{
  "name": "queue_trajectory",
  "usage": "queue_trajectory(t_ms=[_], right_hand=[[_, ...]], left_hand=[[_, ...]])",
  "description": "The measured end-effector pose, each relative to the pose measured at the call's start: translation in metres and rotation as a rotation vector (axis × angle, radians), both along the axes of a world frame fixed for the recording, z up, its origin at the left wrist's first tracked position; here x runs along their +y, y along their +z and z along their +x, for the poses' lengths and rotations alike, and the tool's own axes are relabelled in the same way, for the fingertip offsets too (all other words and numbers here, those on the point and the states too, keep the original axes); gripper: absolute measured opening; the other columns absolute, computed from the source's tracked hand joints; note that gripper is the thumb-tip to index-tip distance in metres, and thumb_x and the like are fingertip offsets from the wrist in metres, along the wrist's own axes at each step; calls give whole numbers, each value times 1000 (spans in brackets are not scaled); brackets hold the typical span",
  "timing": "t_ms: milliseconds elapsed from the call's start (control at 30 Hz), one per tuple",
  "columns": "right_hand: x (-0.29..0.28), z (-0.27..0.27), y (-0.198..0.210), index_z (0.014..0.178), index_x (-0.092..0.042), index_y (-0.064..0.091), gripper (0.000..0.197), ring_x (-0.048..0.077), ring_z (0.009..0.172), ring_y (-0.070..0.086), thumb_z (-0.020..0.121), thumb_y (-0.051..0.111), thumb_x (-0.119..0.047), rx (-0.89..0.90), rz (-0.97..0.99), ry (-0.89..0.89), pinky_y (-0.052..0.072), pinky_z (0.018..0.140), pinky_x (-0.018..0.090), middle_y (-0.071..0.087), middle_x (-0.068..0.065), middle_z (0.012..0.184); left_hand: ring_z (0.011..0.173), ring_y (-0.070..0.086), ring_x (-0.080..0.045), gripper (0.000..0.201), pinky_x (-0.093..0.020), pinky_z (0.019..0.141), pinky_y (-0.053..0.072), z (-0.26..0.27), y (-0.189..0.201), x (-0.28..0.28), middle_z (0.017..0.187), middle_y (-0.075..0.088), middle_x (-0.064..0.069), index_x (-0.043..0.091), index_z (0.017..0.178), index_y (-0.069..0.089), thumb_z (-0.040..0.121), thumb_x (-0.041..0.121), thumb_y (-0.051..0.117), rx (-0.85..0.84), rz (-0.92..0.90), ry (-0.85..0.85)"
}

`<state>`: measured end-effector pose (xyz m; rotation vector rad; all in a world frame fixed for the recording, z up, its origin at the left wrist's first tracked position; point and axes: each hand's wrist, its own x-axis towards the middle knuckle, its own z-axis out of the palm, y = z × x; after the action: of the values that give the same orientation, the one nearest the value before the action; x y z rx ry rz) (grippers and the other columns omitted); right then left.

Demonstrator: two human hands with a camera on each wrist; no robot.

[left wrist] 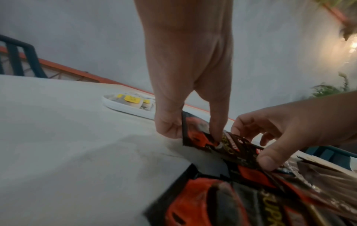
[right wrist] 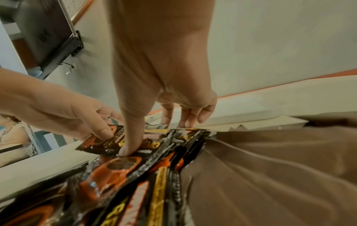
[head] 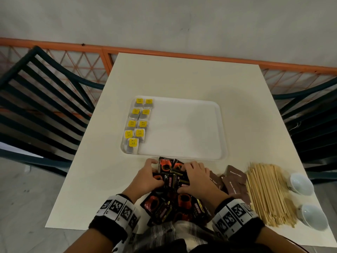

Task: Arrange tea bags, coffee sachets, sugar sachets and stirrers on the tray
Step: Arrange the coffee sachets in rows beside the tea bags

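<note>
A white tray [head: 186,128] lies mid-table, with several yellow-tagged tea bags [head: 136,123] in two columns along its left side. Just in front of it lies a pile of black-and-orange coffee sachets [head: 164,207]. Both hands are in that pile. My left hand [head: 156,172] pinches the edge of one coffee sachet [left wrist: 195,137] between thumb and index finger. My right hand [head: 184,178] grips a bunch of sachets [right wrist: 164,137], thumb pressed on top and fingers curled over their far edge. Brown sugar sachets [head: 233,181] and wooden stirrers [head: 268,192] lie to the right.
Two white cups [head: 300,183] [head: 311,216] stand at the table's right edge beyond the stirrers. Dark slatted chairs flank the table on the left [head: 36,97] and right [head: 313,115]. An orange lattice railing runs behind.
</note>
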<state>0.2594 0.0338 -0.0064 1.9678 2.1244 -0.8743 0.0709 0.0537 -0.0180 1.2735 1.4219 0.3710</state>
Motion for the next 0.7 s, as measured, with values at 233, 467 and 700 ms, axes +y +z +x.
queue_trajectory(t_ms=[233, 467, 700], right_hand=[[8, -5, 7, 136, -21, 33, 71, 22, 125, 34, 77, 69, -36, 153, -42, 1, 26, 105, 35, 41, 1, 133], [16, 3, 26, 118, -8, 51, 33, 16, 97, 49, 89, 59, -21, 364, 30, 35, 38, 81, 19, 49, 3, 110], [27, 23, 39, 99, -18, 52, 13, 12, 82, 54, 90, 58, -25, 458, 89, -74, 39, 65, 7, 56, -4, 89]], left_hand=[[72, 59, -11, 13, -23, 67, 46, -11, 5, 1, 80, 62, -1, 11, 90, 62, 78, 10, 65, 24, 7, -122], [71, 65, -4, 21, -13, 62, 47, -27, 23, 3, 82, 70, 6, 20, 99, 64, 81, 7, 67, -151, 81, -53], [57, 48, -16, 20, -25, 53, 36, -37, 35, 10, 57, 58, 1, 9, 80, 62, 64, 20, 60, -347, 2, 246]])
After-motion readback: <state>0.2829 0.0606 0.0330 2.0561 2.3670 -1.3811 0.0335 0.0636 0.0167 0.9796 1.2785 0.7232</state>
